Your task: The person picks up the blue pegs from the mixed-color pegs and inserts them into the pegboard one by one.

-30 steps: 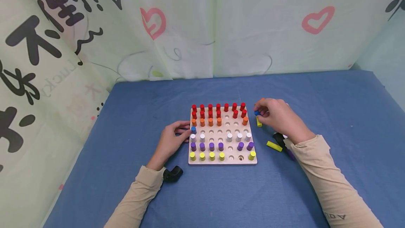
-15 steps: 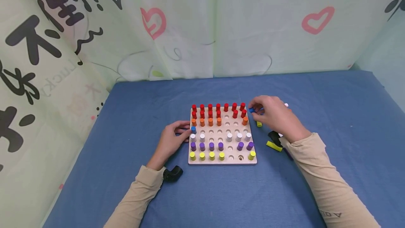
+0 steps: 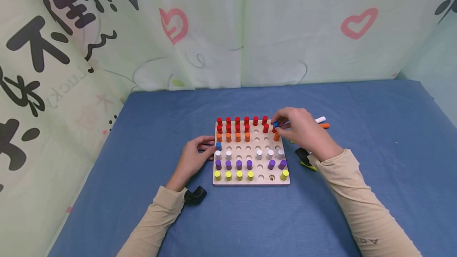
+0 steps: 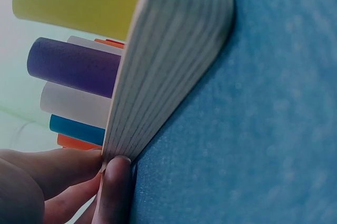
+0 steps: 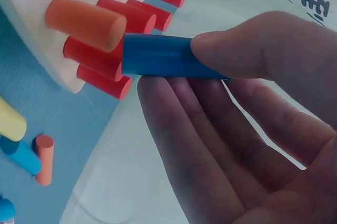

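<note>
A wooden pegboard [image 3: 233,182] holds rows of red, orange, white, purple and yellow pegs, plus one blue peg [image 3: 219,146] at the left end of its row. The left hand [image 3: 192,160] grips the board's left edge; in the left wrist view its thumb and fingers [image 4: 115,190] pinch the board's side [image 4: 168,66]. Over the board's back right corner, the right hand [image 3: 307,130] holds another blue peg [image 3: 276,124]. In the right wrist view that blue peg [image 5: 158,56] lies between thumb and fingertips, beside an orange peg [image 5: 87,22] standing in the board.
Loose pegs lie on the blue cloth right of the board: white [image 3: 320,119], orange [image 3: 324,125] and yellow [image 3: 308,165], with loose blue pegs [image 5: 22,156] in the right wrist view. Behind the table hangs a pale printed curtain [image 3: 285,31].
The right hand has moved left with the blue peg, from the loose pegs to above the board's back right corner. The left hand has stayed on the board's edge.
</note>
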Demonstrator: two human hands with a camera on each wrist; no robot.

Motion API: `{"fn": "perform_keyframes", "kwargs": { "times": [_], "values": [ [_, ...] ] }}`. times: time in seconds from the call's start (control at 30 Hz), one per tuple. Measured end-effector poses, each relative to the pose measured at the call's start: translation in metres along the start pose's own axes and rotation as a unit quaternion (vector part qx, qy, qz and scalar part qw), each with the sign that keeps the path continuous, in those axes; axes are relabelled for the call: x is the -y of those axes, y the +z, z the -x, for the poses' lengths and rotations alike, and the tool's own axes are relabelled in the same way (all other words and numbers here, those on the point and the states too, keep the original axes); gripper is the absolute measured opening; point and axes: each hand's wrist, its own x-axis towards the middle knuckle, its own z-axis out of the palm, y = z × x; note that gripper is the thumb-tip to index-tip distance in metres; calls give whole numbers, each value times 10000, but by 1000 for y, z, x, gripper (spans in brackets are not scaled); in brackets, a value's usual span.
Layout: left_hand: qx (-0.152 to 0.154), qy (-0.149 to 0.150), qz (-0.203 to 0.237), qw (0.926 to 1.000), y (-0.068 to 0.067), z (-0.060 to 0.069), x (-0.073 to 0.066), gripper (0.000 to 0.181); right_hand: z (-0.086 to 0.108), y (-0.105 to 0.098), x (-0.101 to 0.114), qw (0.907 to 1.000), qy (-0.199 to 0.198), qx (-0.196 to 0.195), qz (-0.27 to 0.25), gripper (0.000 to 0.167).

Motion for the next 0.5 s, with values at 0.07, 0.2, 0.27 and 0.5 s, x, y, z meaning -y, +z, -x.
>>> {"fn": "perform_keyframes", "kwargs": {
  "times": [0.07, 0.2, 0.27, 0.5],
  "values": [
    [-1, 6, 32, 10000, 0, 0, 0, 35, -1, 1, 1, 10000, -27, 9, -12, 18],
    [0, 42, 71, 10000, 0, -1, 0, 35, -2, 1, 5, 10000, 10, 72, -55, 21],
    [-1, 46, 87, 10000, 0, -1, 0, 34, -2, 2, 7, 9999, 43, 110, -85, 21],
    [-13, 42, 156, 9999, 0, -1, 0, 34, -5, 6, 12, 9996, -49, 204, -179, 20]
  ]
}}
